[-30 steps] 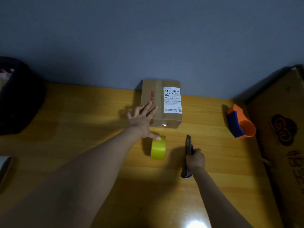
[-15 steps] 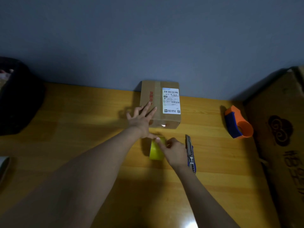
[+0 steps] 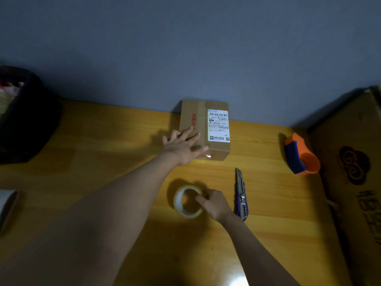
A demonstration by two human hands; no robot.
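A small taped cardboard parcel [image 3: 214, 129] with a white shipping label stands against the wall at the back of the wooden table [image 3: 103, 141]. My left hand [image 3: 182, 146] lies flat on its near left corner, fingers straight. In front of it, a yellow tape roll [image 3: 183, 209] rests on its side, and my right hand [image 3: 214, 204] pinches its right rim. A blue utility knife [image 3: 241, 195] lies free on the table just right of that hand.
An orange and blue tape dispenser [image 3: 300, 156] sits at the right. A large cardboard box [image 3: 354, 172] stands at the far right edge. A dark bag [image 3: 22, 120] fills the back left, and a white cylinder [image 3: 6, 205] lies at the left edge.
My right hand let go of the knife, moved left to the tape roll and laid it from standing on edge onto its side, nearer me. My left hand slid further onto the parcel.
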